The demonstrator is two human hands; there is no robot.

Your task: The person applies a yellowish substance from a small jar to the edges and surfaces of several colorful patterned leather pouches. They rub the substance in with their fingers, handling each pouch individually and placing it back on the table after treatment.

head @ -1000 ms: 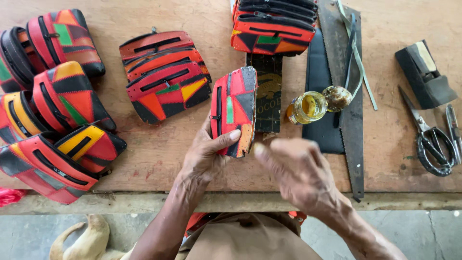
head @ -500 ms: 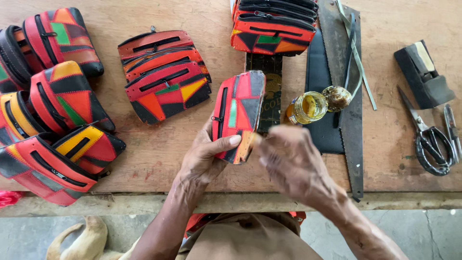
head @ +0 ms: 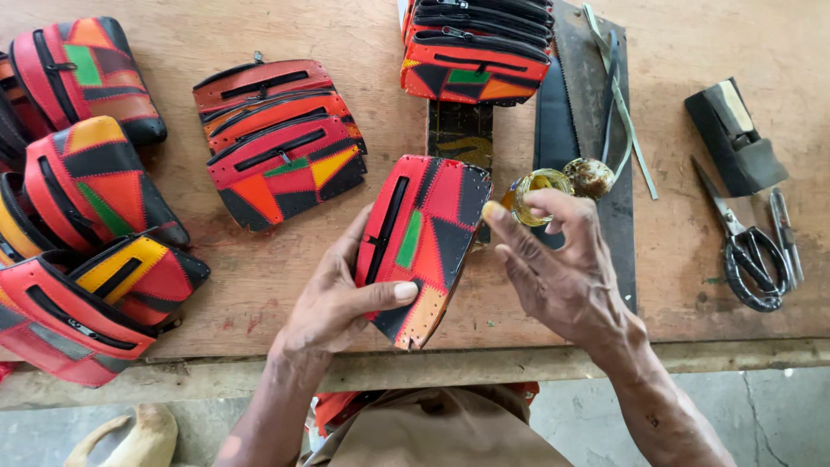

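Head view, and the left hand (head: 333, 298) has the red patchwork leather pouch with a black zip slot (head: 424, 246) clamped, thumb across its lower face, fingers curled behind its left edge. The pouch stands over the near edge of the worn wooden workbench (head: 692, 52), its long axis running from the lower corner by the thumb up and slightly right. The right hand (head: 562, 268) sits just to the pouch's right, the nearer hand to the stitched edge; it grips nothing, fingers loosely spread, and its forefinger tip, with a yellowish dab on it, touches or almost touches the pouch's upper right corner. Right behind that finger sits a small open glass jar of amber glue (head: 536, 192). Black scissors (head: 750, 251) lie well apart to the right, finished pouches (head: 281, 143) to the left.
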